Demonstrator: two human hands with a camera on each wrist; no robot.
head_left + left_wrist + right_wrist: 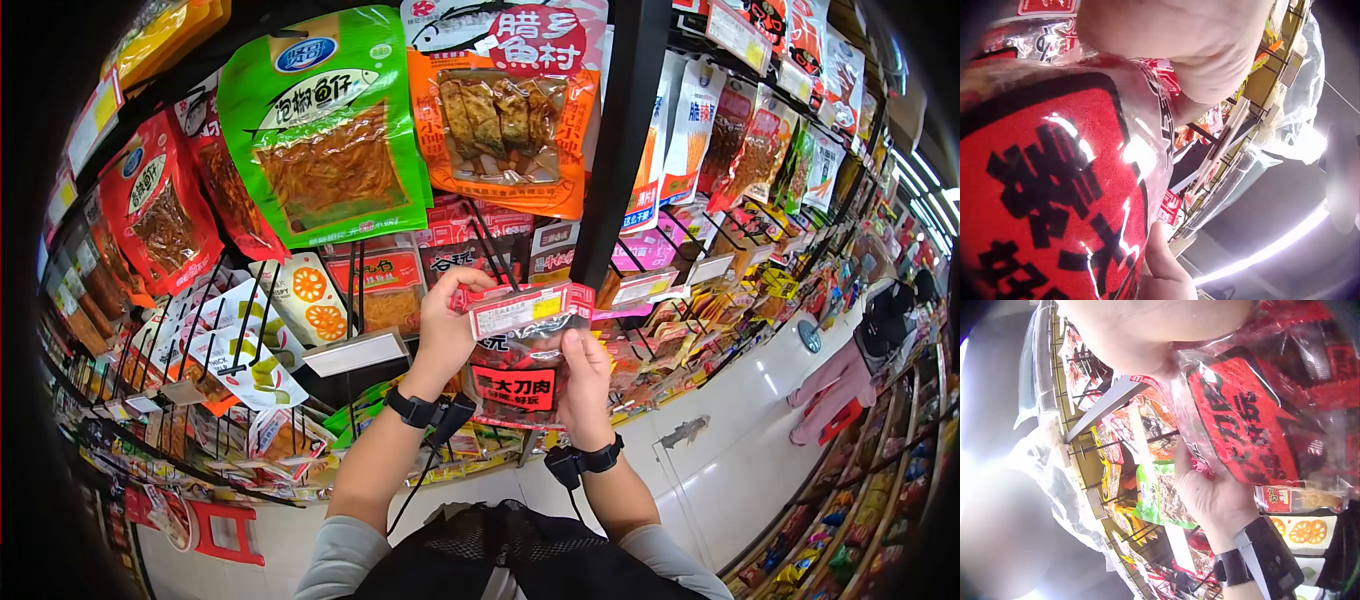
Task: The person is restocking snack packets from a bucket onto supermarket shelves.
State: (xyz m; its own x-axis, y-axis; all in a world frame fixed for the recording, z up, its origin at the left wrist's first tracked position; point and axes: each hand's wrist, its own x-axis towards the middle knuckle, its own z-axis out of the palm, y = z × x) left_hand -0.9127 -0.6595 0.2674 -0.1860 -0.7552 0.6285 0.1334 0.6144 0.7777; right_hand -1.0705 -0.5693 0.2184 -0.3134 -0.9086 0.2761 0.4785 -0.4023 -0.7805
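Observation:
Both hands hold a clear snack bag (513, 390) with a red label and dark pieces inside, in front of the hanging rack. My left hand (447, 325) grips its upper left side, fingers bent behind the top edge. On the right side, my right hand (588, 385) pinches the bag, thumb flat on its front and fingers hidden behind. A white and yellow price tag (530, 310) overlaps the bag's top. The red label (1054, 181) fills much of the left wrist view. In the right wrist view, the left hand (1216, 497) lies along the bag's edge.
Above hang a green bag (325, 130) and an orange bag (505, 120). A dark rack post (622, 130) rises just right of them. Metal hooks with more snack packets jut out on both sides. A red stool (225, 530) stands on the floor; a person's pink trousers (835, 385) show at right.

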